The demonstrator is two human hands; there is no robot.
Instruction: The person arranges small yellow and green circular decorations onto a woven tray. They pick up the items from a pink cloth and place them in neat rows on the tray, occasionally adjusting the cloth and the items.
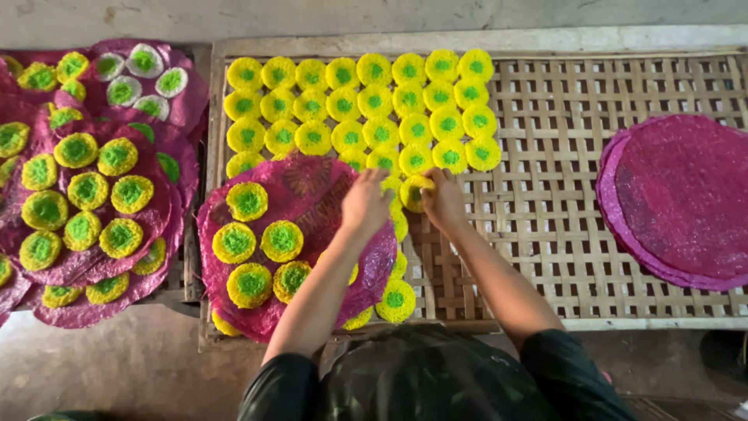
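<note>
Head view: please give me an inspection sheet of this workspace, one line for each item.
Surface: woven bamboo rack, right part bare.
Job's things: yellow-green round cakes in rows on the rack; more on a pink mat.
Clutter: stack of pink mats at right; loaded mats at left.
Grippers: left hand and right hand both on one cake.
Cables: nothing seen.
Surroundings: concrete floor, wall behind.

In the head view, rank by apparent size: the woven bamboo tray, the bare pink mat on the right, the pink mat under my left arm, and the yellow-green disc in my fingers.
1. woven bamboo tray
2. bare pink mat and pink mat under the left arm: look alike, and one is partly covered, so unranked
3. yellow-green disc, pinched by left hand and right hand
</note>
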